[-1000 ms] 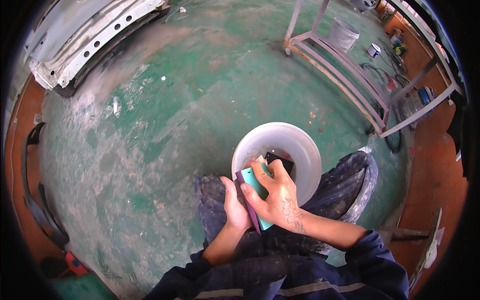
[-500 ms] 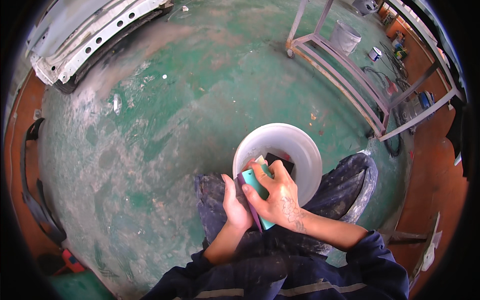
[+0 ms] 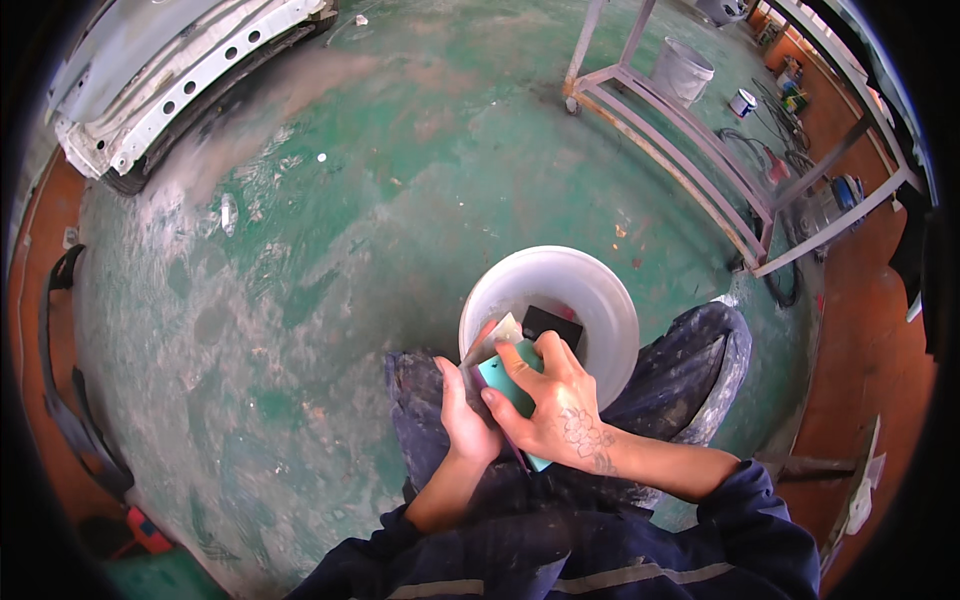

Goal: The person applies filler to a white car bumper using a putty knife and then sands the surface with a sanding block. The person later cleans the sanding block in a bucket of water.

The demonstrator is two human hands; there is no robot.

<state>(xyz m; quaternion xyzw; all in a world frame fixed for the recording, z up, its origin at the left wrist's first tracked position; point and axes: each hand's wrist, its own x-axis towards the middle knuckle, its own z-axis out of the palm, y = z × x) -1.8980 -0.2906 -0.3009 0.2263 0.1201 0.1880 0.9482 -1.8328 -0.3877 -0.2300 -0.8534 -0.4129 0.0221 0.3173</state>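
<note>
My right hand (image 3: 560, 405) grips a teal sanding block (image 3: 507, 385), thumb and fingers wrapped over its upper face. A thin purple layer runs along the block's left side. Close against that side is my left hand (image 3: 467, 425), its thumb upright and apart from the block; most of its other fingers are hidden behind. Beside a visible fingertip, a pale, whitish flat piece (image 3: 508, 329) sticks out past the block's far end; I cannot tell what it is. Both hands are over the near rim of a white bucket (image 3: 622, 310). A black rectangular piece (image 3: 552, 325) lies inside the bucket.
My knees in dark, stained trousers (image 3: 690, 360) flank the bucket. A metal frame stand (image 3: 670, 150) is at the far right, with a grey bucket (image 3: 683, 72), a small can (image 3: 742, 103) and cables (image 3: 785, 130) beyond. A white car body (image 3: 200, 80) occupies the far left.
The block has shifted slightly toward me and left, still in my right hand. More of the pale piece shows past its far end. The view has moved slightly.
</note>
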